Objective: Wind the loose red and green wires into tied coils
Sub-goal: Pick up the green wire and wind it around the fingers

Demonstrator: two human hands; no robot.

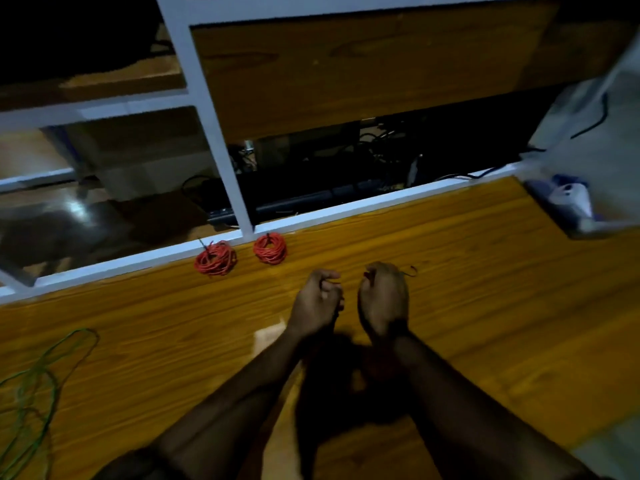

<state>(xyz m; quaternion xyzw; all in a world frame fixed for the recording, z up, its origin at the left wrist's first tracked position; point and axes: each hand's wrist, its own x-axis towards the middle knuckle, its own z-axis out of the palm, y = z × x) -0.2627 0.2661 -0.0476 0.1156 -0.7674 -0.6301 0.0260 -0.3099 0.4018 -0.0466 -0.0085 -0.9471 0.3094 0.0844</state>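
Two red coils sit tied at the far edge of the wooden table (467,271), right against its white rim: the left coil (215,258) looser and slightly splayed, the right coil (270,248) tighter and rounder, each with a short dark tie end sticking up from its top. They lie near each other but apart, either side of the foot of a white frame post (221,140) that rises from the rim. Nearer the middle of the table, both forearms reach forward and the hands are curled into loose fists side by side, not touching. The left hand (317,303) has its fingers folded in; what it pinches, if anything, is too dim to tell. The right hand (384,297) is closed around something small, and a thin dark wire end (410,270) pokes out past its knuckles on the far side; its colour cannot be made out. The loose green wire (41,382) lies in open, untidy loops at the left edge of the table, well apart from both hands and running out of view.
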